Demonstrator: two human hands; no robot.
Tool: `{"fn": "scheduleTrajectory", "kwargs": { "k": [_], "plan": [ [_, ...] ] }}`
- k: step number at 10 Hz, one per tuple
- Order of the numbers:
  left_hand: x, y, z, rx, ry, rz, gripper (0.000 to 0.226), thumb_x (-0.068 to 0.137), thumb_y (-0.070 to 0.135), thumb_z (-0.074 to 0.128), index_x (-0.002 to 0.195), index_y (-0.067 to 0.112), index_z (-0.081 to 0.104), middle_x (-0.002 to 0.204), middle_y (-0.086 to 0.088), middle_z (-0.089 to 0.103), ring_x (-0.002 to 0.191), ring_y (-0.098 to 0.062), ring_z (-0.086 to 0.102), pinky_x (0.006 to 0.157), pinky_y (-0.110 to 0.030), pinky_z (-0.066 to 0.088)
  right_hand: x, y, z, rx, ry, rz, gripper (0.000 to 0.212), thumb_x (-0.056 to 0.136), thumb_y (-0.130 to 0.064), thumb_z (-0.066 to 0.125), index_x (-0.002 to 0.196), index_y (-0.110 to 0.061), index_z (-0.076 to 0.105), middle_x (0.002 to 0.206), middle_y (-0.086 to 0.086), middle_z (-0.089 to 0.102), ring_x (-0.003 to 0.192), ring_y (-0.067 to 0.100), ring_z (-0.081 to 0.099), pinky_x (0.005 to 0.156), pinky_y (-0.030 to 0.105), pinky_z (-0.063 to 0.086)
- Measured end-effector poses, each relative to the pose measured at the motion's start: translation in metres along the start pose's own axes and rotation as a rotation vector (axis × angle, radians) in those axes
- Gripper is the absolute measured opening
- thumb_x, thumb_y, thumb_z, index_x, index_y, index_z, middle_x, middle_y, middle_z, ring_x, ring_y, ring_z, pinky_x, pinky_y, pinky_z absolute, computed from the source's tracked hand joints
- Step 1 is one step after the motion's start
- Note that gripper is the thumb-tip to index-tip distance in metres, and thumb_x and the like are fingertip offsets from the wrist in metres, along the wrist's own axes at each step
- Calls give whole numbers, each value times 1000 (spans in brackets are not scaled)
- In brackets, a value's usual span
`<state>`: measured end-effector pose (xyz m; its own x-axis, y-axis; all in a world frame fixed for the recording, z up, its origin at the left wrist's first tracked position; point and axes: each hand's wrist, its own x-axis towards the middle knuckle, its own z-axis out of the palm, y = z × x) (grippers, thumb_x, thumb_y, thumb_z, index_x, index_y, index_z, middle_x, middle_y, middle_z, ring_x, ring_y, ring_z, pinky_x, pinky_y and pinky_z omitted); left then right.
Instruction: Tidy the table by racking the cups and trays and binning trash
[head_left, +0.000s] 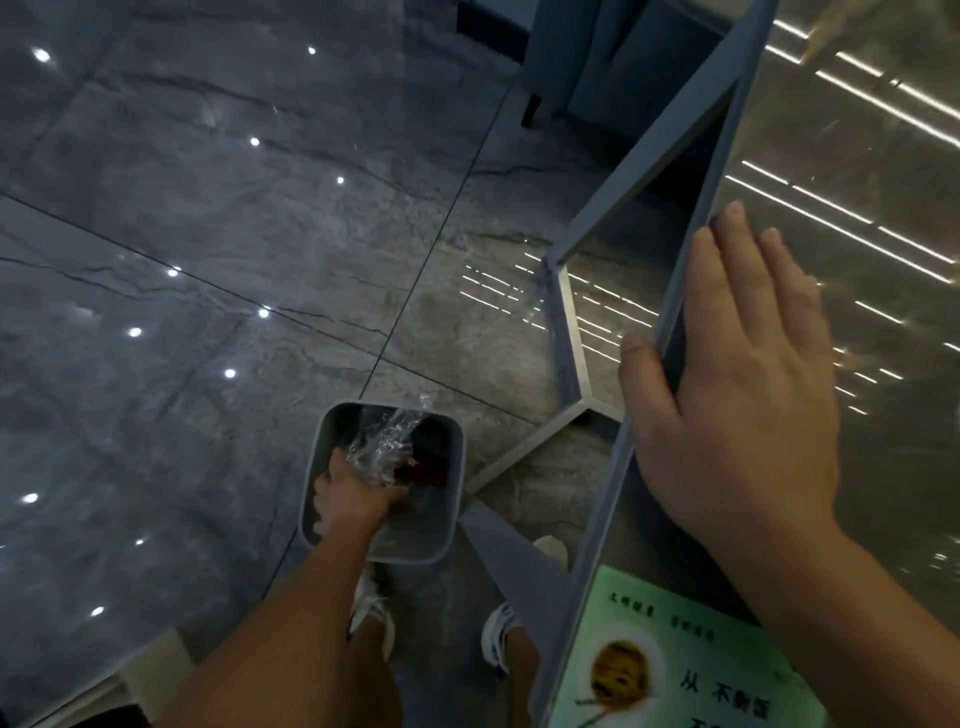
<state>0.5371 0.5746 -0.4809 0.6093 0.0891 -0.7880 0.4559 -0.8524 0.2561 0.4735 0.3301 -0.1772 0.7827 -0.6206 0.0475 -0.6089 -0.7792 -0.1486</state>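
Pushing clear plastic wrap (382, 441) into grey bin (452, 499) (glossy tiled floor (208, 208)), right hand (748, 395) on table edge (691, 249)

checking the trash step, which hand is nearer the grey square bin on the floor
Left. The left hand is down inside the grey square bin, gripping crinkled clear plastic wrap. The right hand is up beside it, resting flat on the glossy table's edge.

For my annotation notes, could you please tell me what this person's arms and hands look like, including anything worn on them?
Both forearms are bare, with no sleeves in view. The left hand and right hand carry no gloves, and no rings, watch or bracelet are visible. The right hand's fingernails look short and unpainted. The left hand is too blurred for such detail.
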Motion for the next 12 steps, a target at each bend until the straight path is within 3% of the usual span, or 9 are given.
{"fn": "scheduleTrajectory", "kwargs": {
  "k": [2,4,5,7,8,9,10,11,12],
  "plan": [
    [-3,2,-1,45,16,17,97,72,38,79,150,20,24,146,-22,35,131,-44,39,107,-60,37,-1,0,-1,10,-1,-1,69,95,-42,41,154,-10,25,164,5,18,152,23,9,122,48,12],
    [-4,4,-6,109,-45,5,130,64,40,89,156,20,-1,160,-22,13,144,-44,21,114,-59,28,-1,1,-1,17,5,0,70,94,-44,41,154,-11,26,164,5,19,152,23,10,122,47,12],
    [-8,4,-8,185,-36,36,127,68,38,86,156,22,-3,160,-21,12,144,-44,23,113,-59,31,-1,1,-1,16,-1,-5,70,94,-45,41,153,-10,27,164,5,20,151,24,11,122,48,14],
    [-12,-4,3,170,14,429,57,90,35,58,140,44,33,147,-6,36,107,-28,57,82,-42,46,-2,2,-3,39,-8,-10,70,94,-44,46,153,-11,27,164,5,19,151,23,10,121,49,15],
    [10,-13,21,344,-61,476,46,96,37,48,141,39,36,148,-6,39,111,-29,58,84,-45,50,-1,2,0,23,15,-3,72,92,-45,45,153,-11,29,163,5,23,150,23,13,121,50,17],
    [31,-10,34,487,-122,409,48,94,43,46,141,39,35,149,-6,37,121,-35,51,89,-51,46,1,2,3,2,21,-2,72,90,-45,44,152,-12,29,162,5,24,149,25,15,121,49,17],
    [48,-8,50,699,-271,273,69,91,44,52,150,43,17,161,-4,19,141,-38,28,103,-60,36,0,3,5,11,22,2,72,90,-46,44,153,-12,29,162,3,23,149,24,14,121,48,16],
    [52,1,57,785,-328,157,100,85,39,66,155,33,-5,163,-13,4,144,-43,18,109,-63,33,0,2,5,24,40,-11,72,90,-45,45,152,-12,30,162,3,24,149,24,15,121,48,17],
    [45,12,57,775,-264,230,99,83,37,68,155,26,1,155,-16,19,136,-41,31,104,-57,41,0,0,3,10,49,2,72,91,-45,44,153,-12,29,162,4,23,149,24,15,120,49,18]
  ]
}}
